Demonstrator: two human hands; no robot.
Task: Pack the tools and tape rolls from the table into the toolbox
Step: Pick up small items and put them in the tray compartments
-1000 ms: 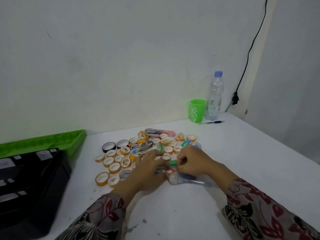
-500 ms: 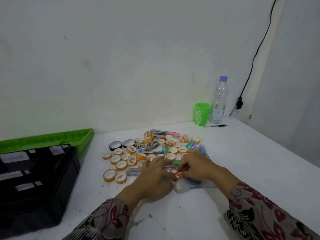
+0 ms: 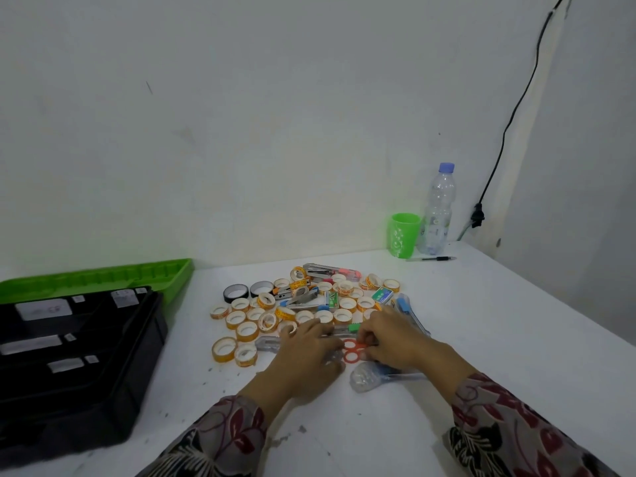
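A heap of orange-and-white tape rolls (image 3: 247, 331), two black tape rolls (image 3: 235, 292), staplers, cutters and small green boxes (image 3: 382, 295) lies mid-table. My left hand (image 3: 309, 358) rests palm down on the heap's near edge, fingertips against the red scissors (image 3: 352, 351); what lies under it is hidden. My right hand (image 3: 395, 342) curls its fingers on the scissors' handle rings. A grey cutter with a green end (image 3: 352, 328) lies just behind the hands. The black toolbox (image 3: 69, 359) stands open at the left with its green lid (image 3: 99, 278) behind.
A crumpled clear plastic bag (image 3: 366, 378) with a pen sticking out lies under my right wrist. At the back right stand a green cup (image 3: 403, 235) and a water bottle (image 3: 437, 211), with a black pen (image 3: 432, 258) beside them. A black cable (image 3: 509, 122) hangs down the corner.
The red scissors' rings have come into sight between my hands. Both hands stay close together at the heap's near edge, and my head has turned slightly left.
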